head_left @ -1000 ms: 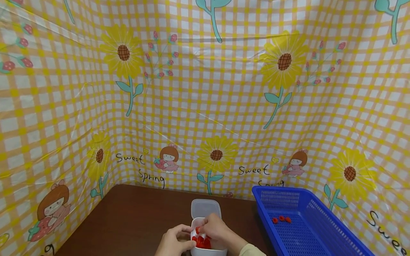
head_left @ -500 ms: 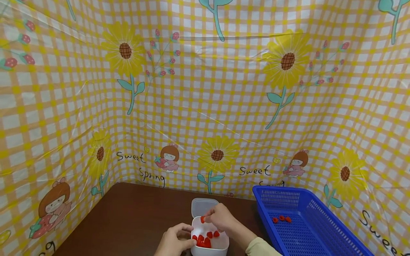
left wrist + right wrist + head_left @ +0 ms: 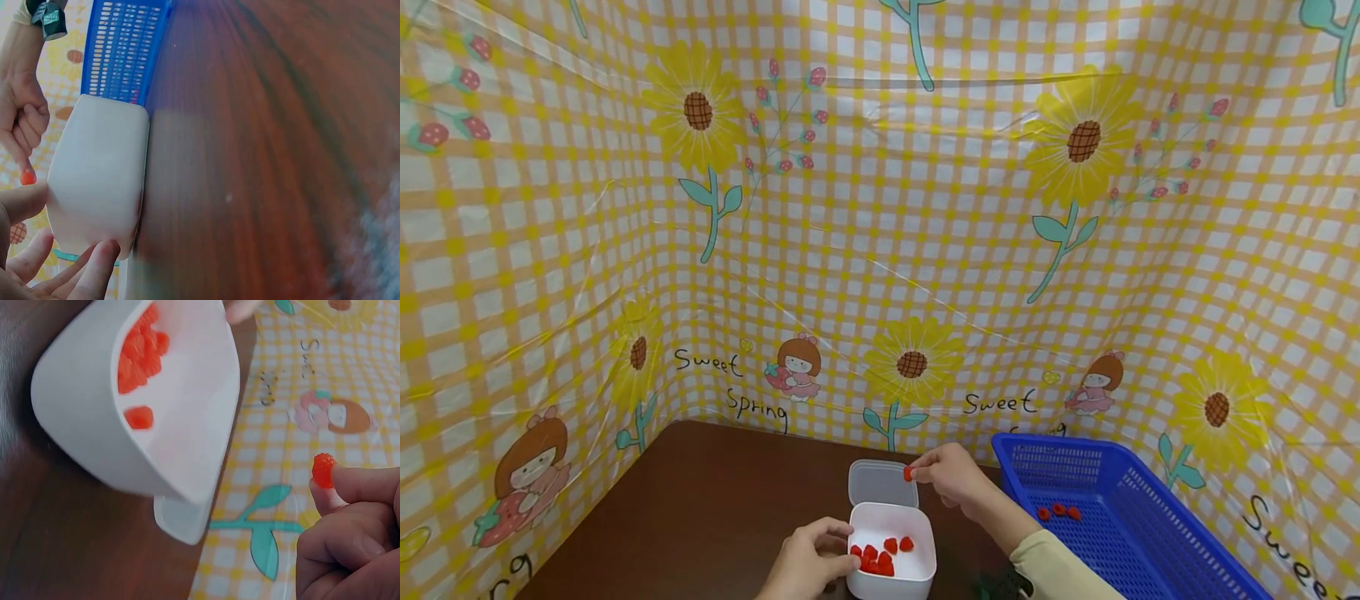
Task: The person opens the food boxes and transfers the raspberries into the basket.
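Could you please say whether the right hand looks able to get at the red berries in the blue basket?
Probably yes: the blue basket is open at the top and nothing covers the three red berries inside. The right hand pinches another berry, though, so it would likely need freeing first.

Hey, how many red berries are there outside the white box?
4: one berry pinched in the right hand, and three berries grouped together in the blue basket, near its left wall. The head view cuts off the basket's near end, so others may be hidden.
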